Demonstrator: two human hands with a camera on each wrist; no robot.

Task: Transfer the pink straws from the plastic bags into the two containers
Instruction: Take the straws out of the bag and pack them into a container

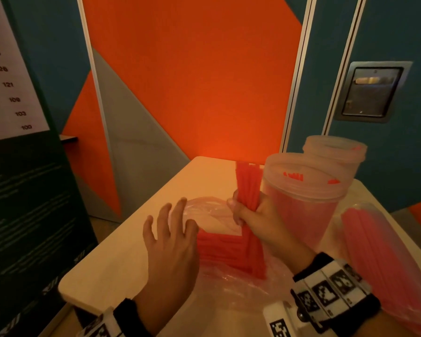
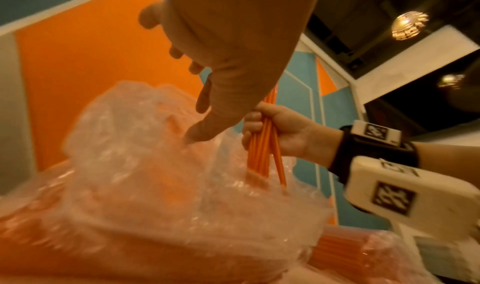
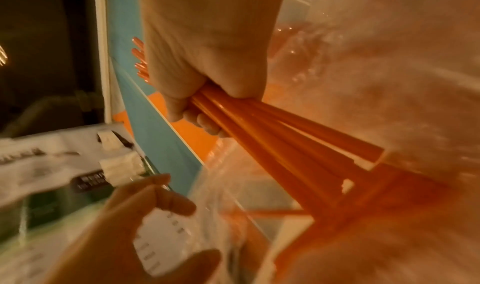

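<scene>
Head view: right hand (image 1: 250, 215) fisted round a straw bundle (image 1: 249, 188), long axis near upright, lower ends still in the open bag (image 1: 229, 276) on the tabletop (image 1: 122, 259). Nearest container (image 1: 301, 190) just right of it. Left hand (image 1: 173, 242) open, fingers spread, over the bag.

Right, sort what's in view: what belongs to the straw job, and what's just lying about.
Part of the job:
- right hand gripping a bunch of pink straws
- left hand, fingers spread, on the open plastic bag
- two containers
- second bag of straws

Lying about:
- numbered poster
- metal wall plate
</scene>
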